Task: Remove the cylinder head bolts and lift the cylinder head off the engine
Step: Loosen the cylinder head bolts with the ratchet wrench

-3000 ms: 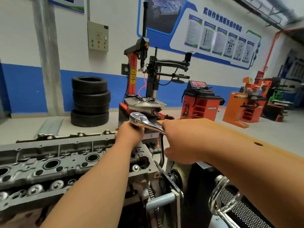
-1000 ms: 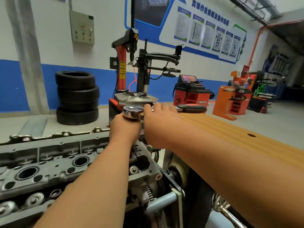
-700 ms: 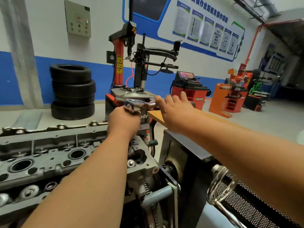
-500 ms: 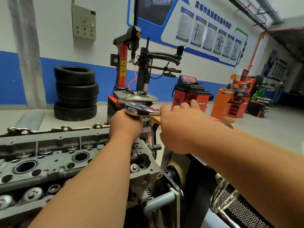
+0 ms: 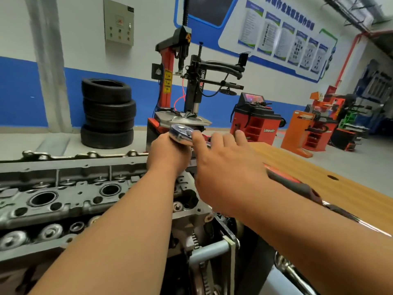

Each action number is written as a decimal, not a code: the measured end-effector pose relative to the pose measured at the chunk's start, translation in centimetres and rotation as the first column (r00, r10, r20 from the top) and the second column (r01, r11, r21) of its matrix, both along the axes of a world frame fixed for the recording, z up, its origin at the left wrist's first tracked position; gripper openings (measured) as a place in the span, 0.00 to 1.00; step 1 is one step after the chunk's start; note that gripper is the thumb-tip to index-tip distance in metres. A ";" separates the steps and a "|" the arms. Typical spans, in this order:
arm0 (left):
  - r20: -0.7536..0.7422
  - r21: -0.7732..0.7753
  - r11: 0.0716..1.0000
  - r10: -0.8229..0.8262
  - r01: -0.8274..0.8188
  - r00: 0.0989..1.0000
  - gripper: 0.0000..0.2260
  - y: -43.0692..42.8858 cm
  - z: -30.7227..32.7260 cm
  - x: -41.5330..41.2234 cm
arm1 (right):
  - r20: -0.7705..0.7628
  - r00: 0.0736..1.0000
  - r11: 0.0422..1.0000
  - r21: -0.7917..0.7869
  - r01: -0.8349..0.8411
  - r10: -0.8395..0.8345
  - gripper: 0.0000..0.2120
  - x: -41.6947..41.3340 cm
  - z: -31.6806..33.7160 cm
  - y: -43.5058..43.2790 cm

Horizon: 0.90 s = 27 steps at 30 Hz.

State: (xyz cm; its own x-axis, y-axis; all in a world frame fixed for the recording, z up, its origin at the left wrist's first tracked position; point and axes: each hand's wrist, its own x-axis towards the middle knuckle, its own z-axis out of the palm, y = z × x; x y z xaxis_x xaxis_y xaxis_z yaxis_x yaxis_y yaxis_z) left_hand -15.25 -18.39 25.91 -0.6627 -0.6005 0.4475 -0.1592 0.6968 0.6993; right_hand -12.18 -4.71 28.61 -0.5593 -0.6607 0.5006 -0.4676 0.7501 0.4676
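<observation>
The grey cylinder head (image 5: 63, 199) lies across the lower left, with open bores and one bolt head (image 5: 177, 206) showing near its right end. My left hand (image 5: 168, 154) is closed around the post under the chrome ratchet head (image 5: 180, 133), above the head's far right corner. My right hand (image 5: 225, 171) lies flat over the ratchet, fingers spread and pointing forward, thumb against the chrome head. The red and black ratchet handle (image 5: 293, 184) comes out from behind my right wrist and runs toward the lower right. The socket and the bolt under it are hidden by my left hand.
A wooden table (image 5: 331, 165) stands right of the engine. The engine's front with toothed gear and chain (image 5: 200, 243) is below my arms. A tyre stack (image 5: 108, 116), a tyre changer (image 5: 185, 86) and a red wheel balancer (image 5: 255, 122) stand behind.
My right hand has gone from curled on the handle to flat with spread fingers, and the handle has swung toward me on the right. My left hand stays on the ratchet head.
</observation>
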 end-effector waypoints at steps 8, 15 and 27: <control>-0.053 0.133 0.991 -0.012 0.019 0.999 0.05 0.4 0.3 0.6 | 0.383 0.912 0.989 0.052 0.139 -0.148 0.32 -3.2 3.6 -1.6; -0.050 0.083 0.996 -0.024 0.028 0.998 0.10 0.3 0.2 0.4 | 0.159 0.987 0.999 0.007 -0.037 0.036 0.38 -3.6 1.4 -0.4; -0.034 0.082 0.996 -0.028 0.031 0.999 0.10 0.2 0.0 0.0 | 0.217 0.975 0.998 0.046 0.047 -0.056 0.29 -3.4 2.5 -1.7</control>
State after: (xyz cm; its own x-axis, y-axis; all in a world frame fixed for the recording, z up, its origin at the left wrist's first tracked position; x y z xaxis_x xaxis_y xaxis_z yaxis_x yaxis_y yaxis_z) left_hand -15.20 -18.18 25.93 -0.6666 -0.6166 0.4188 -0.1153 0.6404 0.7594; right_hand -15.56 -6.40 31.10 -0.6859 -0.6452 0.3365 -0.5226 0.7586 0.3891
